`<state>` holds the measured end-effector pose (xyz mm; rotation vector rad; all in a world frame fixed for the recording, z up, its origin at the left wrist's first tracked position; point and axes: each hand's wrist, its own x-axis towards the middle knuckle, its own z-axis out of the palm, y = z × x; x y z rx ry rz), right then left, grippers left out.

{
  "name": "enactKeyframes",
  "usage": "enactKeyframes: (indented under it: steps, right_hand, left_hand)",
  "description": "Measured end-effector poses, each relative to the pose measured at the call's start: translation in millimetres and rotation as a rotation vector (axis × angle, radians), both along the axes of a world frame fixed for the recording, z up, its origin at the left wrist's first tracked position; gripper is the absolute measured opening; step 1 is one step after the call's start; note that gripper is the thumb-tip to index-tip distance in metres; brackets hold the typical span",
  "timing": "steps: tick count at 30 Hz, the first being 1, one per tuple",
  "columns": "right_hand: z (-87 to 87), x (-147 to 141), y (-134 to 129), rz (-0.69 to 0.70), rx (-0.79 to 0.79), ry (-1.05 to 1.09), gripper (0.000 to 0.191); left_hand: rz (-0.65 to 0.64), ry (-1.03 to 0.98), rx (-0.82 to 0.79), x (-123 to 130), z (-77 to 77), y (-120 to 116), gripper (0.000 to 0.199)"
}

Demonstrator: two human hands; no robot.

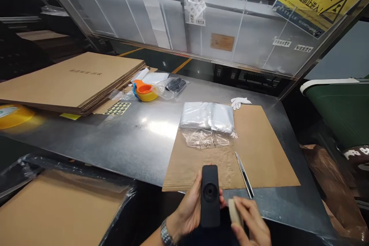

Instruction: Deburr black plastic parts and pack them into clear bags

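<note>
A black oblong device with a round recess on its face stands upright in my left hand, whose fingers wrap round its sides. To its right, my right hand pinches a small beige pad between thumb and fingers. The pad is apart from the device. Above both hands lies a brown cardboard sheet, bearing a pack of clear plastic bags and a box cutter.
A cardboard stack, a yellow tape roll and orange and yellow cups stand on the metal table. A white glove lies behind the sheet. Cardboard in a lined container is at lower left.
</note>
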<state>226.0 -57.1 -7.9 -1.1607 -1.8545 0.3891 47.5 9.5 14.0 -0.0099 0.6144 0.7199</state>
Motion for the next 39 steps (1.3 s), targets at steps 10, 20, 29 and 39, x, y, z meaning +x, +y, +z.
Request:
enactKeyframes:
  steps: [10, 20, 29, 39]
  right_hand:
    - [36.6, -16, 27, 0.200, 0.121, -0.153, 0.052]
    - [42.7, -17, 35, 0.094, -0.078, -0.285, 0.042]
    - [25.8, -50, 8, 0.170, 0.125, -0.313, 0.033]
    - [3.8, -41, -5, 0.120, 0.084, -0.182, 0.044]
  left_hand:
    - [-0.171, 0.193, 0.268, 13, 6.4, -24, 0.066]
    - [-0.125, 0.367, 0.216, 21, -7.9, -29, 0.052]
    - [-0.010, -0.014, -0.073, 20, -18.2, -14, 0.048]
    - [0.063, -0.211, -0.353, 23, -12.6, -3, 0.055]
